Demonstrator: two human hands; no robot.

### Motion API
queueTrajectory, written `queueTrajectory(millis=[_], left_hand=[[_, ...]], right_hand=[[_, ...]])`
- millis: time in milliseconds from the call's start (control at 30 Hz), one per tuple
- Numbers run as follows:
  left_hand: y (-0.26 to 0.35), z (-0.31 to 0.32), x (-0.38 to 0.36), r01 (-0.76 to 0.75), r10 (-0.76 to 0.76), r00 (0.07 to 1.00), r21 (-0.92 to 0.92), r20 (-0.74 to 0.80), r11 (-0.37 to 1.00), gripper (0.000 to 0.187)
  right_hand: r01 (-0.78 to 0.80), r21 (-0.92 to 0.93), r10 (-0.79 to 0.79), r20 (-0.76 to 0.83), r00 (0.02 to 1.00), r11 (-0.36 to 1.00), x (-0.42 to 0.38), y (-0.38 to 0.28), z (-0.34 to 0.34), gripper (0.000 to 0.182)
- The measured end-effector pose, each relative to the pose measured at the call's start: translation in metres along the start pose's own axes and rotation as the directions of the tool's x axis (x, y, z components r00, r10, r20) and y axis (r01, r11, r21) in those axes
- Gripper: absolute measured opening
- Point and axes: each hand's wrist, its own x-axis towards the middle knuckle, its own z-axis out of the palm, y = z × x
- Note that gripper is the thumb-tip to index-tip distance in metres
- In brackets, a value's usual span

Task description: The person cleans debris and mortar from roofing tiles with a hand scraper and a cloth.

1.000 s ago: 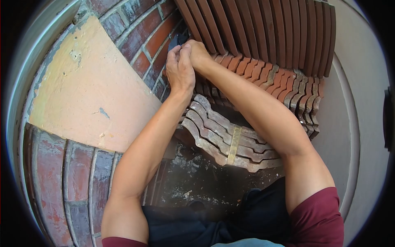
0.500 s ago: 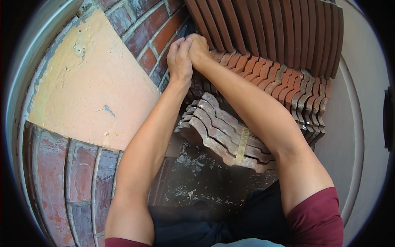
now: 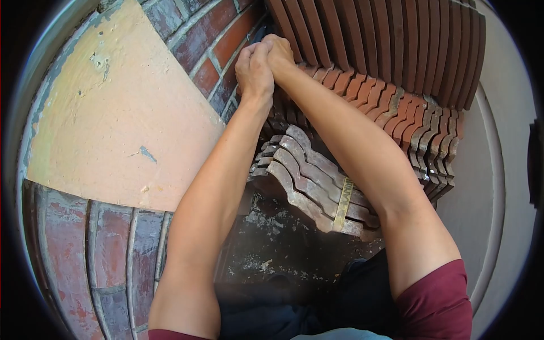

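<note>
My left hand (image 3: 253, 72) and my right hand (image 3: 277, 54) are pressed together at the far end of my reach, beside the brick wall (image 3: 232, 41). Both have their fingers curled closed, and whatever they grip is hidden behind them. A small dark bluish patch shows just past the knuckles, too little of it to name. Right of my hands stand dark brown roof tiles (image 3: 362, 42) on edge in a row. Beneath those runs a row of orange wavy-edged tiles (image 3: 362, 93).
Between my forearms lies a stack of weathered tiles (image 3: 309, 170) with a yellow marked strip (image 3: 343, 205) across it. A pale painted panel (image 3: 124, 124) covers part of the wall at left. Debris dots the dark floor (image 3: 277, 243); a grey surface (image 3: 470, 170) rises at right.
Both hands, still together, have shifted slightly up and to the right in view. The tiles also appear a little farther right, as the camera has moved slightly.
</note>
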Motion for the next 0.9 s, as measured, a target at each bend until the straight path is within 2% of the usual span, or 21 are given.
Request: queueTrajectory(millis=[67, 167, 267, 300, 400, 500, 600, 700, 800, 900], left_hand=[[-0.005, -0.001, 0.004, -0.026, 0.027, 1.000, -0.044, 0.016, 0.999, 0.054], [0.003, -0.006, -0.013, -0.052, 0.052, 0.999, -0.047, 0.009, 0.998, 0.036], [0.004, -0.003, -0.030, -0.056, 0.056, 0.997, -0.007, -0.062, 0.998, 0.035], [0.005, 0.000, -0.030, -0.040, 0.038, 0.996, -0.028, -0.080, 0.999, 0.035], [0.000, 0.004, -0.011, -0.041, 0.038, 0.999, -0.118, -0.031, 0.992, 0.035], [0.000, 0.002, -0.004, -0.021, 0.020, 1.000, -0.051, -0.021, 0.998, 0.036], [0.006, -0.003, -0.012, -0.047, 0.048, 0.999, -0.041, 0.007, 0.998, 0.037], [0.013, -0.004, -0.033, -0.065, 0.066, 0.997, 0.026, -0.051, 0.998, 0.039], [0.009, -0.002, -0.025, -0.040, 0.040, 0.997, -0.002, -0.062, 0.999, 0.040], [0.007, 0.001, -0.013, -0.010, 0.010, 1.000, 0.019, -0.018, 1.000, 0.042]], right_hand=[[-0.011, -0.010, 0.011, -0.041, 0.999, 1.000, 0.001, -0.002, 0.003, 0.031], [0.101, -0.021, -0.102, -0.026, 0.994, 0.995, -0.006, 0.010, 0.006, 0.031], [0.254, -0.049, -0.255, -0.015, 0.967, 0.966, -0.014, 0.020, 0.007, 0.032], [0.247, -0.047, -0.247, 0.010, 0.969, 0.968, -0.014, 0.017, 0.004, 0.034], [0.059, -0.013, -0.059, 0.021, 0.998, 0.998, -0.003, 0.004, -0.002, 0.034], [0.055, -0.041, -0.055, -0.006, 0.998, 0.998, 0.006, 0.006, 0.004, 0.034], [0.122, -0.019, -0.123, -0.021, 0.992, 0.992, -0.007, 0.008, 0.001, 0.033], [0.288, -0.076, -0.290, -0.020, 0.957, 0.955, -0.014, 0.022, 0.010, 0.032], [0.220, -0.064, -0.222, -0.025, 0.975, 0.973, -0.007, 0.020, 0.010, 0.032], [0.051, -0.012, -0.051, -0.016, 0.999, 0.999, 0.007, 0.011, 0.008, 0.032]])
